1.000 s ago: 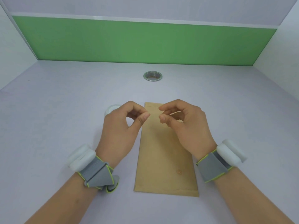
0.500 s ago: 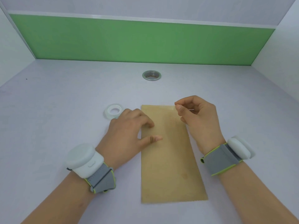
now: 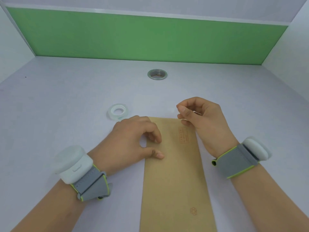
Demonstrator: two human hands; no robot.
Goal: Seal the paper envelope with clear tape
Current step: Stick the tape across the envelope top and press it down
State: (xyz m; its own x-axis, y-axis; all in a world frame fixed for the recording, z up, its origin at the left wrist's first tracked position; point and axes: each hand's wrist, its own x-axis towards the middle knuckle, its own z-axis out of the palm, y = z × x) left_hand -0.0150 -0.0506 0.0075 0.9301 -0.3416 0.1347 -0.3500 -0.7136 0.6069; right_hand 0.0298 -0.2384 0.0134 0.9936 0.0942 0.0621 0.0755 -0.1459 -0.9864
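Observation:
A long brown paper envelope [image 3: 177,178] lies flat on the table, running from the middle down to the near edge of view. My left hand [image 3: 132,144] rests on its left edge near the top, fingertips and thumb pressing the paper down. My right hand [image 3: 204,123] hovers over the envelope's top right corner, thumb and fingers pinched on a small strip of clear tape [image 3: 196,112] that barely shows. The roll of clear tape [image 3: 118,111] lies flat on the table just beyond my left hand.
A round metal grommet hole [image 3: 157,74] sits in the white table [image 3: 66,106] farther back. A green back wall and white side walls enclose the table. Both wrists carry grey straps with white devices.
My hands came apart from a shared pinch above the envelope. The left one dropped onto the envelope's left edge; the right moved to the top right corner, still pinched.

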